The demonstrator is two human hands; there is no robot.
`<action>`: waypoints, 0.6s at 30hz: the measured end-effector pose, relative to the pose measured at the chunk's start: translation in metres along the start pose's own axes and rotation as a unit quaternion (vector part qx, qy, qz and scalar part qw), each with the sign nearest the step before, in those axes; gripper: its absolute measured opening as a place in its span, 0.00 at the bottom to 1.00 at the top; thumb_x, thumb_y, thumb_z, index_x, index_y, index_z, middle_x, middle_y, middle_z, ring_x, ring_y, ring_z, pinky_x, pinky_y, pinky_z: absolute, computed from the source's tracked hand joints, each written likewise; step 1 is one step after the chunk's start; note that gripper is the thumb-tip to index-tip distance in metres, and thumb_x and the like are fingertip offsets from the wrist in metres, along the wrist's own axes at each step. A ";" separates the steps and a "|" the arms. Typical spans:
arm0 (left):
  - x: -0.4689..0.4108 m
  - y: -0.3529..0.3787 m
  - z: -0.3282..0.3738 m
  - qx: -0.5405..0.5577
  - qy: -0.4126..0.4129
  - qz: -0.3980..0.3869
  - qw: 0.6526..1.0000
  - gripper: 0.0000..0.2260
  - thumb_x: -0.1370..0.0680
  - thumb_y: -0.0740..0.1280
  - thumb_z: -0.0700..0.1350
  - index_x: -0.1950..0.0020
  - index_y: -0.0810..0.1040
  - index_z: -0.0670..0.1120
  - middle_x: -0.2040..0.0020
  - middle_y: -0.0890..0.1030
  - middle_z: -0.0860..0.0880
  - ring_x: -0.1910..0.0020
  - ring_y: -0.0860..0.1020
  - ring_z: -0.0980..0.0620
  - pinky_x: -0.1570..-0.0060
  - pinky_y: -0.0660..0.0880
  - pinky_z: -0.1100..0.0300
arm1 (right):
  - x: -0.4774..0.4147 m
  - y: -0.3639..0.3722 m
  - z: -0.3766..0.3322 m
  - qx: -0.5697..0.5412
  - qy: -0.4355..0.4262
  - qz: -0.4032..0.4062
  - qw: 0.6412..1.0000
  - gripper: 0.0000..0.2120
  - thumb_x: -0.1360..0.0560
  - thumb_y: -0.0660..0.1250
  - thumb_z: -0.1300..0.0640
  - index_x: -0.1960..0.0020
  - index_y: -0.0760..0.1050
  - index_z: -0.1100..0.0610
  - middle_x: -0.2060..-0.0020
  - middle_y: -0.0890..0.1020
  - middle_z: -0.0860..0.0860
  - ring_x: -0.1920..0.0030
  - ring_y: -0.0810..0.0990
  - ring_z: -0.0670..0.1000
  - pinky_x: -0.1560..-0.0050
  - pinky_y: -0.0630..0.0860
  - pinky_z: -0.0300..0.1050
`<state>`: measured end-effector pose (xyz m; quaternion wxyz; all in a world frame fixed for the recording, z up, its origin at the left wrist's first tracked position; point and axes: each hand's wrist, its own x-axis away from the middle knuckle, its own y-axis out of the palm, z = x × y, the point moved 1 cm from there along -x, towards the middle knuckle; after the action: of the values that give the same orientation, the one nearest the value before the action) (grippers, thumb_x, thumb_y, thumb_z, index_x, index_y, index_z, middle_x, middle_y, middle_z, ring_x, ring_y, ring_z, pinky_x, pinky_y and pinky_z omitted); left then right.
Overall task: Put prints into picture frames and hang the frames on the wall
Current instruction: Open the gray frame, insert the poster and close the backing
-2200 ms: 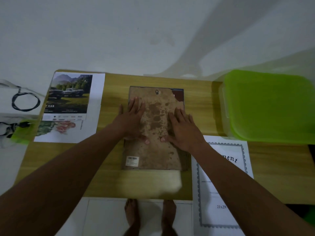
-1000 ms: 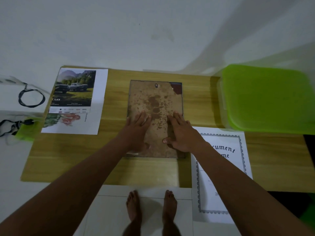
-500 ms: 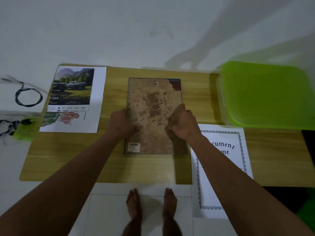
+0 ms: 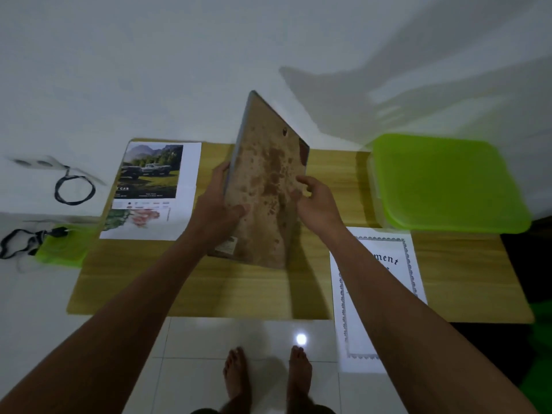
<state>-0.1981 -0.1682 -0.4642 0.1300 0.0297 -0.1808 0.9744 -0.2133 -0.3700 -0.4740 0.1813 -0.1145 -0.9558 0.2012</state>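
— While you are standing at the table (image 4: 185, 297), what is lying on your left?
— A car print (image 4: 155, 180) is lying flat there. My left hand (image 4: 216, 206) is gripping the left edge of the frame (image 4: 265, 186), thumb on its stained back. It is tilting up over the table's middle. My right hand (image 4: 318, 206) is curling round its right edge. A certificate (image 4: 385, 282) and a green box (image 4: 445, 183) are sitting further right.

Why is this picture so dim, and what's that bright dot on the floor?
Head view: weak light overall; the dot is glare on the glossy floor; the raised frame throws a broad soft shadow on the wall; the green lid looks blurred.
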 end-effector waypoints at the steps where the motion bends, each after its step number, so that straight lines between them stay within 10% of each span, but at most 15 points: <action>1: 0.006 0.002 0.011 -0.055 0.030 0.009 0.998 0.34 0.26 0.68 0.36 0.25 0.57 0.53 0.44 0.78 0.46 0.54 0.82 0.47 0.60 0.82 0.55 | 0.004 -0.001 -0.018 -0.020 -0.012 -0.010 1.000 0.20 0.21 0.65 0.46 0.32 0.74 0.52 0.37 0.79 0.51 0.41 0.79 0.50 0.41 0.77 0.49; 6: 0.039 0.017 0.061 -0.176 0.121 -0.006 0.977 0.33 0.24 0.61 0.42 0.22 0.50 0.52 0.57 0.79 0.51 0.67 0.77 0.55 0.71 0.74 0.65 | 0.031 -0.012 -0.084 -0.124 -0.002 -0.037 0.992 0.41 0.38 0.72 0.27 0.34 0.73 0.51 0.43 0.81 0.47 0.46 0.82 0.50 0.49 0.83 0.55; 10: 0.058 0.036 0.089 -0.191 0.123 -0.017 0.974 0.38 0.24 0.65 0.39 0.21 0.48 0.58 0.53 0.81 0.48 0.65 0.78 0.56 0.69 0.74 0.62 | 0.045 -0.038 -0.094 -0.129 -0.032 0.006 0.991 0.30 0.30 0.71 0.45 0.32 0.66 0.50 0.48 0.81 0.52 0.53 0.83 0.52 0.58 0.84 0.55; 15: 0.076 0.064 0.106 -0.141 0.099 -0.047 0.984 0.29 0.26 0.66 0.65 0.28 0.57 0.69 0.41 0.81 0.54 0.45 0.80 0.58 0.47 0.79 0.59 | 0.059 -0.078 -0.089 -0.068 -0.110 0.053 0.990 0.16 0.21 0.62 0.56 0.34 0.67 0.50 0.60 0.79 0.49 0.67 0.77 0.47 0.67 0.71 0.44; 18: 0.065 0.054 0.105 -0.175 0.101 0.067 0.977 0.25 0.22 0.63 0.60 0.26 0.65 0.58 0.37 0.79 0.49 0.40 0.77 0.53 0.40 0.73 0.56 | 0.062 -0.100 -0.077 -0.141 -0.099 0.028 0.985 0.19 0.21 0.61 0.58 0.32 0.67 0.45 0.57 0.84 0.53 0.62 0.82 0.52 0.62 0.78 0.47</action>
<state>-0.2739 -0.2391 -0.3778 0.0856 -0.1047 -0.3361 0.9321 -0.2539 -0.4148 -0.3467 0.0620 -0.1448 -0.9842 0.0802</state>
